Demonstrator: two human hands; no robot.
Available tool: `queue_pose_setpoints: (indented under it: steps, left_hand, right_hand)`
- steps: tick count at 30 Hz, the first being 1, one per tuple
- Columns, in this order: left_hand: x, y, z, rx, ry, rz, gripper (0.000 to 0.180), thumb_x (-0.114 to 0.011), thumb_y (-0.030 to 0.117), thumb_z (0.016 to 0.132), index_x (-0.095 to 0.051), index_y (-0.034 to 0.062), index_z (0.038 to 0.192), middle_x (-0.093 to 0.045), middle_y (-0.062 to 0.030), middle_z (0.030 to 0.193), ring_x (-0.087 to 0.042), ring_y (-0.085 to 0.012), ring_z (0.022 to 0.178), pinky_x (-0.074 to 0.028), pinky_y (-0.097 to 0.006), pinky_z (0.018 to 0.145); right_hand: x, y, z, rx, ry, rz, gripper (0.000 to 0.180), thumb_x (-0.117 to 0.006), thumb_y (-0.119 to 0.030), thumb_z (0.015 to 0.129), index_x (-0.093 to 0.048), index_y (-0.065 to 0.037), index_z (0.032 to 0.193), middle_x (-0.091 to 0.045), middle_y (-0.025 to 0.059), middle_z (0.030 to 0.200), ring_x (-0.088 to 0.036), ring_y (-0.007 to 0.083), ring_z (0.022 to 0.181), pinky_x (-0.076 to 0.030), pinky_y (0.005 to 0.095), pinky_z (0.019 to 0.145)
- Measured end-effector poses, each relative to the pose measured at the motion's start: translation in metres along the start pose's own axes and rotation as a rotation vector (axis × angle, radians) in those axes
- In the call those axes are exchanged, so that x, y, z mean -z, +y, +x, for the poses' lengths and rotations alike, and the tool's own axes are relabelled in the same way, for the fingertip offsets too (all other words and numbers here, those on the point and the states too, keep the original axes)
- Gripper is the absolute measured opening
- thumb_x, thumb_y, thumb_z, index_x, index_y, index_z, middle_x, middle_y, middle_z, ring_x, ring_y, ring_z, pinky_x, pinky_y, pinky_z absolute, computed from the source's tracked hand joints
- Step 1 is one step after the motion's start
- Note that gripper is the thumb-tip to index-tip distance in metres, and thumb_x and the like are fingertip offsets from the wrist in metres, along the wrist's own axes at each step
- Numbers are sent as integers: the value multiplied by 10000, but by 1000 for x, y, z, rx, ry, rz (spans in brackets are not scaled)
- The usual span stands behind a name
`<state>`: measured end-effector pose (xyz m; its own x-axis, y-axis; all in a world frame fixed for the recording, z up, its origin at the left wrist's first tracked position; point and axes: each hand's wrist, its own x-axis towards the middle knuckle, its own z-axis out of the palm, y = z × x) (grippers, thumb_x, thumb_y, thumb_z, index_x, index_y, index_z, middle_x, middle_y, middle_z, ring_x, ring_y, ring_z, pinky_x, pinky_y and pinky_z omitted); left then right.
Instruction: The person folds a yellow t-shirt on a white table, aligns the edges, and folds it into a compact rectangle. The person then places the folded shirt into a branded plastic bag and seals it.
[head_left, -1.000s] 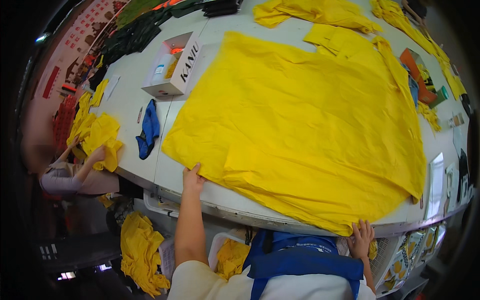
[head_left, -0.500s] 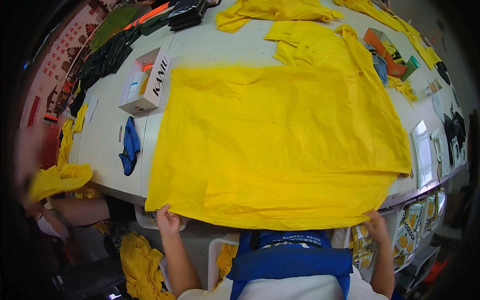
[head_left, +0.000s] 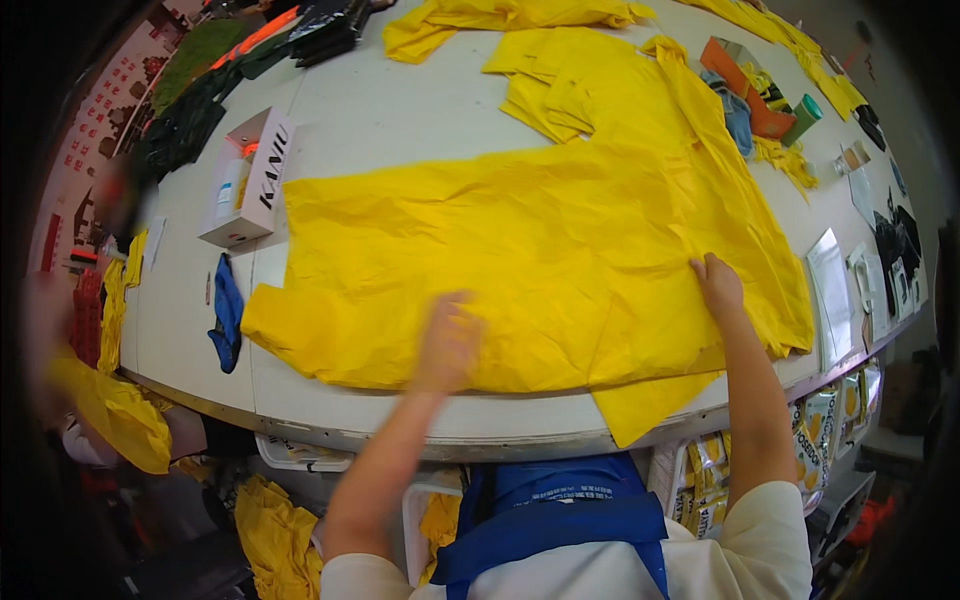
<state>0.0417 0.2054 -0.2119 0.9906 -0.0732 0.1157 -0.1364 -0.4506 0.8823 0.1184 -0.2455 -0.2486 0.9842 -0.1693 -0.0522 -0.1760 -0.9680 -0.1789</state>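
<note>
White box [head_left: 250,180] left, bare tabletop [head_left: 400,110] beyond
</note>
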Motion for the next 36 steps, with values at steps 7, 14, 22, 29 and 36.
queue_pose_setpoints:
  steps: [7,14,22,29,36]
  left_hand:
    - [-161,45,21,70,-381,527,528,-586,141,836,-448,115,1344,-607,-159,981,-569,-331,942,-485,-445,765]
    - [-14,-14,-27,-65,170,712,476,-634,129,810,-499,79,1264,-557,-156,1150,-498,-377,1065,-389,-478,921]
    - [257,-151,-92,685,844,470,688,-648,240,859,-312,56,1431,-382,-166,1413,-299,-336,1335,-272,-437,1082]
    - [317,-173,-47,607,288,-262,504,-600,101,857,-471,52,1341,-561,-46,1261,-488,-157,1192,-338,-287,1028]
    - [324,-158,-69,450,558,-322,150,-575,128,898,-542,49,1022,-617,-29,983,-596,-144,846,-486,-315,766]
  right_hand:
    - [-6,-6,8,-45,-43,64,409,-412,-459,962,-525,-66,951,-648,204,825,-609,418,816,-464,510,693]
    - [-35,15,10,-45,26,112,411,-398,-450,965,-558,-78,1034,-643,238,902,-591,449,856,-453,522,706]
    - [-49,15,9,-39,52,97,389,-317,-448,994,-487,-99,983,-619,219,826,-569,451,769,-421,518,630]
    - [-48,13,12,-95,90,106,433,-297,-462,1000,-509,-85,998,-619,203,885,-570,429,806,-430,480,650]
    - [-57,35,8,-97,286,91,461,-344,-450,998,-555,-40,981,-621,216,883,-572,430,820,-429,467,674]
